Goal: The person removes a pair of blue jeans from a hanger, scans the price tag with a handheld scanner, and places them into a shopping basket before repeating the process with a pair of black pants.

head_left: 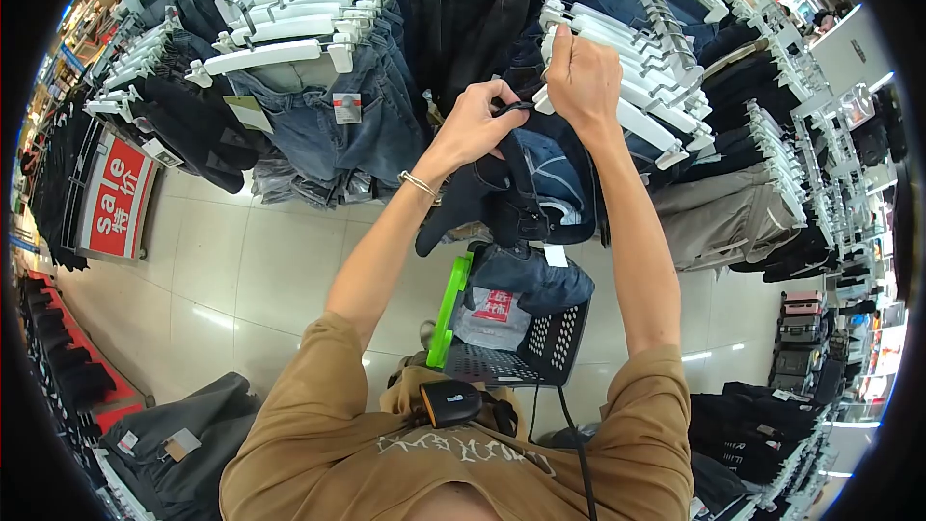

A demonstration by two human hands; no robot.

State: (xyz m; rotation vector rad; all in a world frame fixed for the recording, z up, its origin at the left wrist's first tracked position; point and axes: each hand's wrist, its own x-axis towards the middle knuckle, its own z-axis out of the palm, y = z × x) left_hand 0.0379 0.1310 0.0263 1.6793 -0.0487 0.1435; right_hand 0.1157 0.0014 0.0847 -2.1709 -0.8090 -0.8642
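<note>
A pair of dark blue jeans [552,170] hangs in front of me, its waist end uppermost and a white tag at its lower edge. My left hand [479,123] is closed, pinching the dark waistband between thumb and fingers. Beside it, my right hand [585,82] is wrapped in a fist around a white clip hanger [543,99] at the jeans' top edge. Most of that hanger is hidden behind the fist. Below the jeans is a black shopping basket [561,347] with a green handle [447,314]. Folded blue jeans [545,278] and a grey plastic package [490,321] lie in it.
White hangers with blue jeans [333,135] fill the rack at left, and more white hangers [666,87] crowd close by my right hand. Grey trousers [728,222] hang farther right. A red sale sign [118,198] stands at left above the tiled floor [207,270].
</note>
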